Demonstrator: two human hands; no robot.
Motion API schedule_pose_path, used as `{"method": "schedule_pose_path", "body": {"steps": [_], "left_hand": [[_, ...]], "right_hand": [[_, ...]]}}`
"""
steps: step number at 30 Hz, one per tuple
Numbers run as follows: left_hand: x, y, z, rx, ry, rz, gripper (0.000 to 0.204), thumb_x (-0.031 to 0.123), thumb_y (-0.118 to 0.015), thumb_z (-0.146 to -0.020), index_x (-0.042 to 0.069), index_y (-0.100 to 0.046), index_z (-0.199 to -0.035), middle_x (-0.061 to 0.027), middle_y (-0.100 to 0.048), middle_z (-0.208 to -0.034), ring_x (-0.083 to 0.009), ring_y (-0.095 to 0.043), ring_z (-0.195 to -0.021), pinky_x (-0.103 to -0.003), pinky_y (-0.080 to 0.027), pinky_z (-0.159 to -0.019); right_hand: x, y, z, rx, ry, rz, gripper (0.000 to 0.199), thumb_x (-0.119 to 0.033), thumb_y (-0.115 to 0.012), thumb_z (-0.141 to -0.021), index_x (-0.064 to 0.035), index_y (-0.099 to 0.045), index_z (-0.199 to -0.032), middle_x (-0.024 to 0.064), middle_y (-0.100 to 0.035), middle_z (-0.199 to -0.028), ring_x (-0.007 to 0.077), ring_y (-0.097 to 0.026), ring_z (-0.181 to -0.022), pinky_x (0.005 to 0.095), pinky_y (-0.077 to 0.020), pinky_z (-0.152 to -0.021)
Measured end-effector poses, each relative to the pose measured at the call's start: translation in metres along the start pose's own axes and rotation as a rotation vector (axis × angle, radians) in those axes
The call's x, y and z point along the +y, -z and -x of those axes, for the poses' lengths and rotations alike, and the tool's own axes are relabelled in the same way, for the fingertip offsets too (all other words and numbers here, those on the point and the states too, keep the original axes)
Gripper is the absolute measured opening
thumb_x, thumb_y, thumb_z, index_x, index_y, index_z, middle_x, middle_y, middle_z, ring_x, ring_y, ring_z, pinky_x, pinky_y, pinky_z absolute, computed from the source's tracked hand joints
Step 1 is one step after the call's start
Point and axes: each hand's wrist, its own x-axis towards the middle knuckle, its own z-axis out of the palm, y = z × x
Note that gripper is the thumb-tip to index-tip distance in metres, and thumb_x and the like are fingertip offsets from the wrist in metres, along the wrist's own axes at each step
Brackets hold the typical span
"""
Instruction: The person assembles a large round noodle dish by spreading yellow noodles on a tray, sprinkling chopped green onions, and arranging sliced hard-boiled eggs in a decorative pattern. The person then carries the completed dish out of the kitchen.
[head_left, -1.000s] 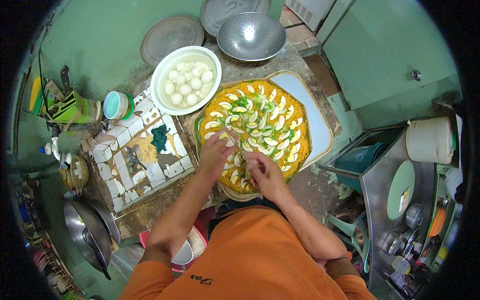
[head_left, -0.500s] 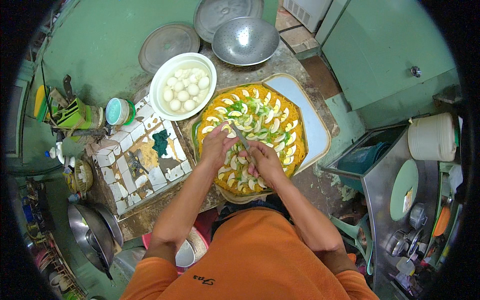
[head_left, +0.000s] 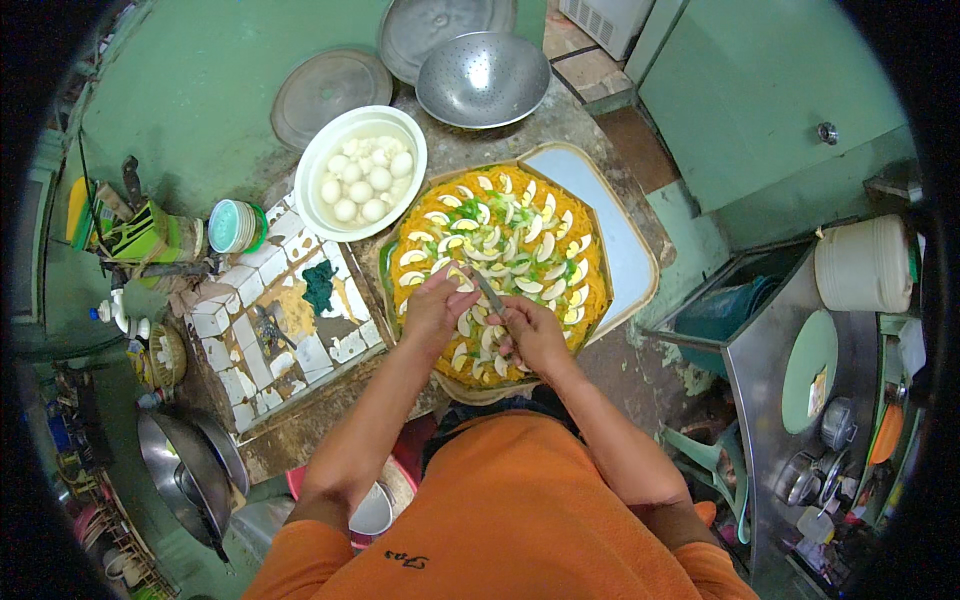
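My left hand (head_left: 430,310) pinches a piece of boiled egg (head_left: 458,277) at its fingertips. In my right hand (head_left: 533,333) is a small knife (head_left: 488,290), its blade pointing up and left, close to the egg. Both hands are over the near half of a large round spread of orange noodles (head_left: 594,272), topped with white-and-yellow egg slices and chopped greens. Beyond my left hand stands a white bowl (head_left: 308,190) holding several whole peeled eggs (head_left: 379,179) in cloudy liquid.
A metal colander (head_left: 483,80) and two round lids (head_left: 332,97) lie at the back. Left is a broken-tiled counter (head_left: 262,360) with a dark green cloth (head_left: 318,287). A pale blue board (head_left: 590,190) shows under the noodles' right side. A metal sink counter (head_left: 755,390) stands farther right.
Both hands have drawn slightly toward me, with the knife and egg piece still in them. The whole view has shifted a little.
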Motion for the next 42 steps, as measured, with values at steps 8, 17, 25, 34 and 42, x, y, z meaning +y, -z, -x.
{"method": "schedule_pose_path", "body": {"steps": [8,17,25,34,42], "left_hand": [[0.065,-0.006,0.017,-0.084,-0.107,-0.155,0.042,0.005,-0.05,-0.098,-0.002,-0.042,-0.138,-0.015,-0.059,-0.123,-0.0278,-0.065,-0.105,-0.038,-0.057,-0.092],[0.179,-0.113,-0.115,-0.122,-0.462,-0.516,0.041,0.006,-0.063,-0.092,-0.004,-0.052,-0.13,-0.0155,-0.063,-0.113,-0.0205,-0.068,-0.088,-0.03,-0.06,-0.073],[0.171,-0.159,-0.26,0.049,-0.319,-1.406,0.017,0.009,-0.075,-0.08,0.003,-0.07,-0.095,-0.0077,-0.07,-0.07,-0.0142,-0.067,-0.058,-0.03,-0.056,-0.054],[0.169,-0.146,-0.138,0.231,-0.776,-1.232,0.036,0.023,-0.069,-0.088,0.006,-0.066,-0.119,-0.0091,-0.071,-0.098,-0.0162,-0.068,-0.08,-0.03,-0.054,-0.071],[0.054,-0.007,0.08,0.835,-0.538,-0.489,0.044,0.035,-0.065,-0.093,0.008,-0.061,-0.126,-0.0029,-0.064,-0.113,-0.0137,-0.061,-0.096,-0.03,-0.05,-0.079]], "right_hand": [[-0.049,0.041,0.045,0.173,0.048,-0.164,0.029,-0.014,-0.048,-0.1,-0.0079,-0.057,-0.127,0.0033,-0.067,-0.093,0.0067,-0.05,-0.058,0.0199,-0.0394,-0.048],[-0.058,0.172,-0.044,0.419,0.306,0.159,0.027,-0.012,-0.06,-0.093,-0.006,-0.063,-0.119,0.0003,-0.067,-0.093,0.0065,-0.051,-0.072,0.0218,-0.043,-0.062],[-0.069,0.24,-0.14,0.365,0.461,0.687,0.026,-0.01,-0.064,-0.085,-0.0055,-0.066,-0.111,0.0104,-0.069,-0.095,0.0236,-0.065,-0.087,0.0327,-0.0512,-0.081],[-0.128,0.212,-0.176,-0.008,0.669,0.948,0.028,-0.016,-0.068,-0.083,-0.0075,-0.066,-0.11,0.016,-0.066,-0.103,0.0347,-0.062,-0.099,0.0424,-0.0488,-0.088],[-0.223,0.171,-0.236,-0.029,1.214,0.989,0.027,-0.021,-0.068,-0.085,-0.0049,-0.067,-0.108,0.0201,-0.067,-0.099,0.0381,-0.065,-0.092,0.0459,-0.0516,-0.081]]}}
